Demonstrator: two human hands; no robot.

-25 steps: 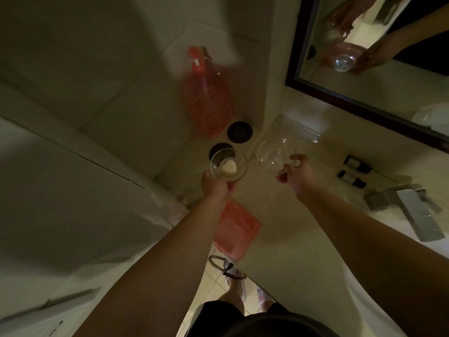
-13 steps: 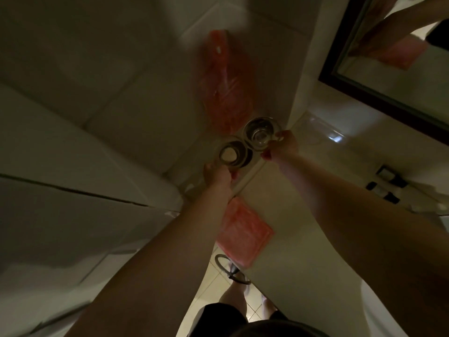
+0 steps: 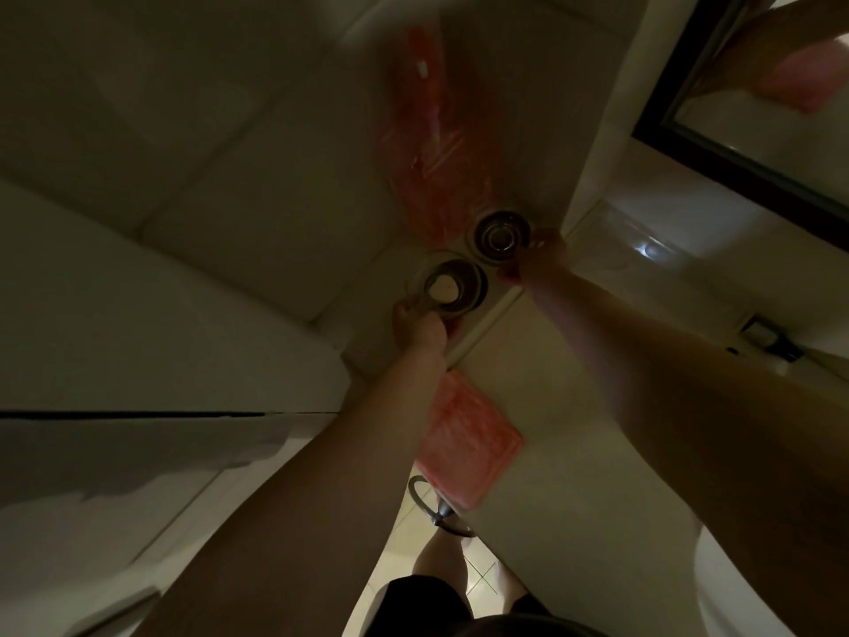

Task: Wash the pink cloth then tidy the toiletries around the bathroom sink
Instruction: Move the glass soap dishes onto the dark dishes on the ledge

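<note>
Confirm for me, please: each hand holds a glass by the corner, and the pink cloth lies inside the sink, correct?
Not quite. The head view shows the pink cloth hanging over the counter edge. The left hand and right hand each hold a glass.

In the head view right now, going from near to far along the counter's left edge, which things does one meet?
Pink cloth hanging over the counter edge → left hand → glass with something pale inside → second glass, held by the right hand → red bottle at the wall.

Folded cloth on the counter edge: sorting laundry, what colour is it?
Pink cloth, clearest in the head view.
</note>
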